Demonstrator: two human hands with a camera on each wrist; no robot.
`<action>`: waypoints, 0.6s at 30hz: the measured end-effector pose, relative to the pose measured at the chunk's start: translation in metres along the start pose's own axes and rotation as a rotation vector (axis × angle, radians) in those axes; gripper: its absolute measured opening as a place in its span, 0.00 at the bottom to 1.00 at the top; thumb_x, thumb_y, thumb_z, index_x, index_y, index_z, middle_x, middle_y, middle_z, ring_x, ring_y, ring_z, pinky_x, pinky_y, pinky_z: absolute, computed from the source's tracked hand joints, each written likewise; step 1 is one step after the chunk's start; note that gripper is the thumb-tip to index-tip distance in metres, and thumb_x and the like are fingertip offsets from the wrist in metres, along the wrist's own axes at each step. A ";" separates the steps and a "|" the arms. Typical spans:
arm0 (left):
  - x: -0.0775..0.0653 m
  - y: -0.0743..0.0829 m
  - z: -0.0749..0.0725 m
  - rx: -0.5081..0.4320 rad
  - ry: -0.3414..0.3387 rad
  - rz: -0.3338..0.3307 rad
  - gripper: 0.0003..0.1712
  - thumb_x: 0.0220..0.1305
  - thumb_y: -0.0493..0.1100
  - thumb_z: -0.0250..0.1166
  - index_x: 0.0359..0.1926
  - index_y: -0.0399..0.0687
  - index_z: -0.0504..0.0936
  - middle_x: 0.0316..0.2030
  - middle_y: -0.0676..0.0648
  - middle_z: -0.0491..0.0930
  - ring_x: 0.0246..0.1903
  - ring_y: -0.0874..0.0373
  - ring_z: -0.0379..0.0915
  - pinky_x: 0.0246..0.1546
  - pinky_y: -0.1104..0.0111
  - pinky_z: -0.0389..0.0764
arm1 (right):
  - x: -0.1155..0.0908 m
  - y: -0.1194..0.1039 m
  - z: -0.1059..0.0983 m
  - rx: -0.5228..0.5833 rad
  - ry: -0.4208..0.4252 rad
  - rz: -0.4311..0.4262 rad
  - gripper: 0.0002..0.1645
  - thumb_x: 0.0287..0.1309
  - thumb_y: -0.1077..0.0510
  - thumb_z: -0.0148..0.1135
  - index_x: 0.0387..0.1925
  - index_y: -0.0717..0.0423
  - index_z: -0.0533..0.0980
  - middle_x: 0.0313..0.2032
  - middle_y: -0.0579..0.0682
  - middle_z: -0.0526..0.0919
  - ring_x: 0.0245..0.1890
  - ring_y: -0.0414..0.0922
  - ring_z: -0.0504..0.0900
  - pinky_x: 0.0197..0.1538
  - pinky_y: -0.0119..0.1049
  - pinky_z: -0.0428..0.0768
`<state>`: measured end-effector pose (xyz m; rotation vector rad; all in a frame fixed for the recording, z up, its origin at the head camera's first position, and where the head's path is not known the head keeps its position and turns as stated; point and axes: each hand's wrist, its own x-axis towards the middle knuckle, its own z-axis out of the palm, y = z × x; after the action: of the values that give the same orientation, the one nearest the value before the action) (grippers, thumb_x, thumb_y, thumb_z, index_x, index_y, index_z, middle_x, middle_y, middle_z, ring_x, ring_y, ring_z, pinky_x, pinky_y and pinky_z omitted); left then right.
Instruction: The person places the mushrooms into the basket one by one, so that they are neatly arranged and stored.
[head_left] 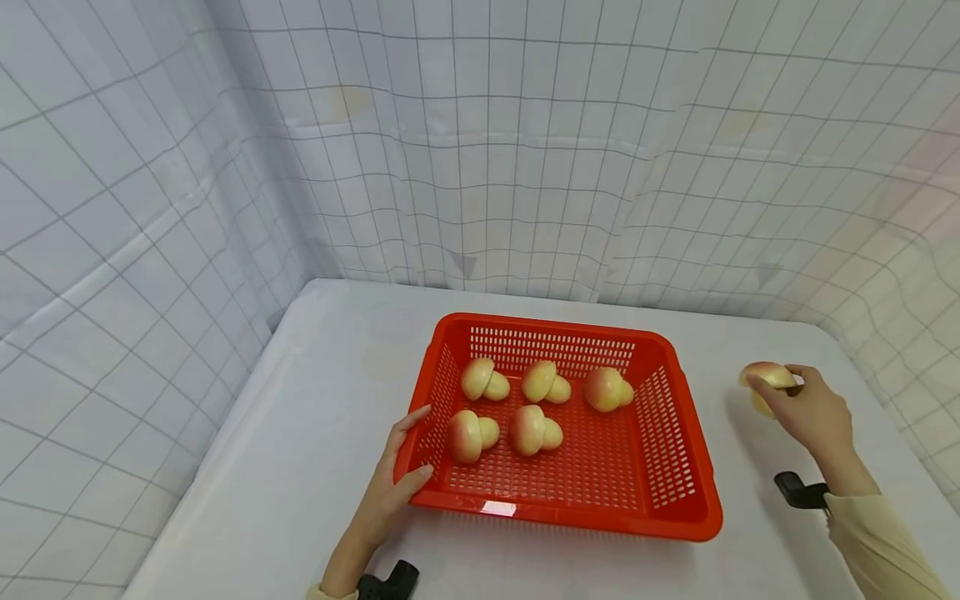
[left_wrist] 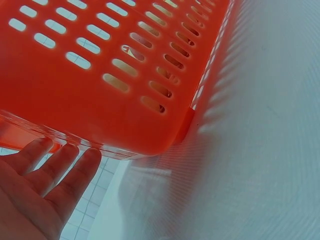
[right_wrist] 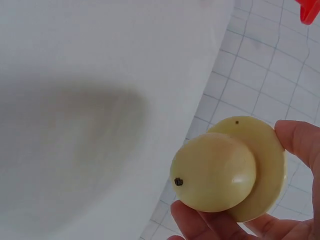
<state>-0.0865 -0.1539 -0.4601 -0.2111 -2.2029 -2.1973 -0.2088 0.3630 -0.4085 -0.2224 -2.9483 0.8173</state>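
A red plastic basket point(head_left: 577, 518) with slotted walls stands on the white-covered table. Inside it lie several model mushrooms, among them one point(head_left: 483, 380) at the back left and another point(head_left: 535, 431) near the front, with yellowish stems and caps, some blushed red. My left hand point(head_left: 390, 475) grips the basket's left rim near the front corner; in the left wrist view its fingers point(left_wrist: 75, 182) touch the basket's outer side. Off to the basket's right, my right hand point(head_left: 813, 417) holds one more mushroom point(right_wrist: 215, 172) by its cap, raised above the table, stem facing the right wrist camera.
White table cloth point(head_left: 300, 433) extends on both sides of the basket. Grid-patterned white curtains point(head_left: 480, 167) hang behind the table and along its left and right sides. A black wrist mount point(head_left: 802, 490) sits at the right sleeve, and another point(head_left: 390, 581) at the left.
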 end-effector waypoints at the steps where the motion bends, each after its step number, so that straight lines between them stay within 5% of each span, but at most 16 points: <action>1: 0.000 0.000 0.000 -0.002 0.000 -0.001 0.38 0.57 0.36 0.55 0.69 0.57 0.57 0.67 0.42 0.54 0.59 0.39 0.57 0.48 0.56 0.75 | -0.002 -0.003 -0.001 0.002 0.006 -0.010 0.50 0.60 0.34 0.52 0.60 0.77 0.58 0.46 0.74 0.75 0.35 0.62 0.76 0.28 0.44 0.68; 18: 0.000 -0.001 -0.001 -0.005 -0.008 0.010 0.38 0.58 0.36 0.55 0.69 0.57 0.57 0.66 0.41 0.54 0.59 0.38 0.57 0.48 0.57 0.75 | -0.036 -0.056 -0.017 0.050 0.087 -0.124 0.45 0.58 0.38 0.59 0.62 0.69 0.62 0.45 0.72 0.77 0.42 0.62 0.76 0.29 0.41 0.70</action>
<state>-0.0867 -0.1553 -0.4607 -0.2304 -2.1952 -2.2015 -0.1778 0.3183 -0.3667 -0.0697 -2.8242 0.8406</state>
